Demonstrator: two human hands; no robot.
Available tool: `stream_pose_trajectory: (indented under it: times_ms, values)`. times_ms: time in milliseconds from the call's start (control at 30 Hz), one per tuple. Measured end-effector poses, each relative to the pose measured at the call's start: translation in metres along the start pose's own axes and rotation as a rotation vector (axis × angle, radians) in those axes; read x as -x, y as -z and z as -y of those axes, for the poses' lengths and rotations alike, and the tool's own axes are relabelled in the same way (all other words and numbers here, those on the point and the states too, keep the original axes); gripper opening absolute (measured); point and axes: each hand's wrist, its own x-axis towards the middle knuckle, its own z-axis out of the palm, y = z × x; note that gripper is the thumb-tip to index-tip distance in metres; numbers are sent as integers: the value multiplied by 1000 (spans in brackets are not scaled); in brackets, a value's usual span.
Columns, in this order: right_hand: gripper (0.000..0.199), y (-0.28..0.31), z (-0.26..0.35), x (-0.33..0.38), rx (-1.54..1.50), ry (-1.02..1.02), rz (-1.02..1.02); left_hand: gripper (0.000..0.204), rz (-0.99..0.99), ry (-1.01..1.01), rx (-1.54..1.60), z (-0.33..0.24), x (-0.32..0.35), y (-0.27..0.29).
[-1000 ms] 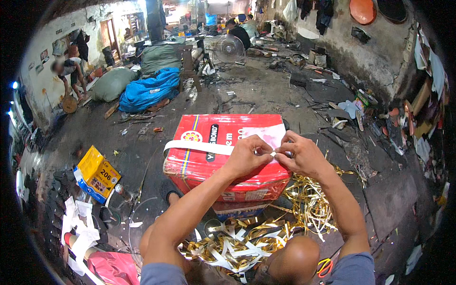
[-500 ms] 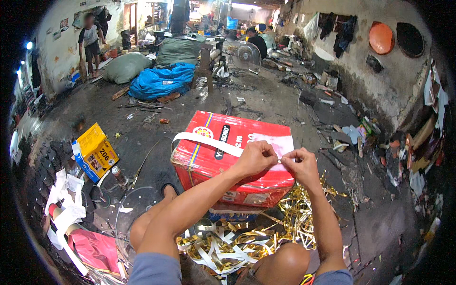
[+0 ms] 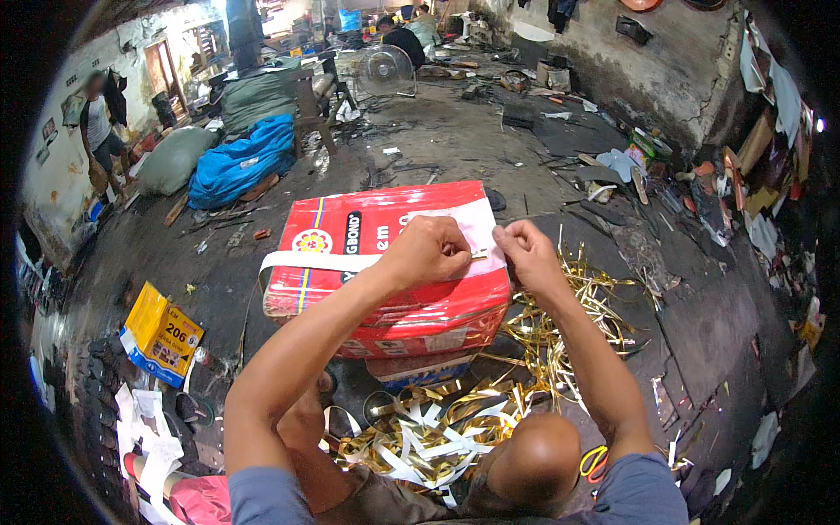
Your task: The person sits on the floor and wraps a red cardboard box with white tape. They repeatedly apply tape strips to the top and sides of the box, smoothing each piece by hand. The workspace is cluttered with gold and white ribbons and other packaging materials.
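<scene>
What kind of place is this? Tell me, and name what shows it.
Most likely a rough, cluttered workshop or scrap-handling shed. A heap of gold foil strips lies on the stained concrete floor, stuffed sacks are piled at the back, and both hands work a small gold piece over a red carton.

A yellow carton (image 3: pixel 160 332) lies far left, a blue sack (image 3: pixel 241 162) and a fan (image 3: pixel 386 70) beyond.

Short grey-blue sleeves; bare forearms
</scene>
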Motion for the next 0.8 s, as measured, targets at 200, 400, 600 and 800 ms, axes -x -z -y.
stream_pose_trajectory:
  times_ms: [200,400,600,800]
  values:
    - [37,2,-9,-3,201,148,16,8,-111,141,246,-9,-11,-26]
    - [30,-18,-28,10,-565,-91,-8,10,-132,266,331,-16,-1,-29]
    - [27,-28,-38,14,-667,-129,-119,8,-157,189,377,-6,-12,-39]
    - [49,20,-34,3,-808,-349,322,9,-237,116,361,-4,-16,-45]
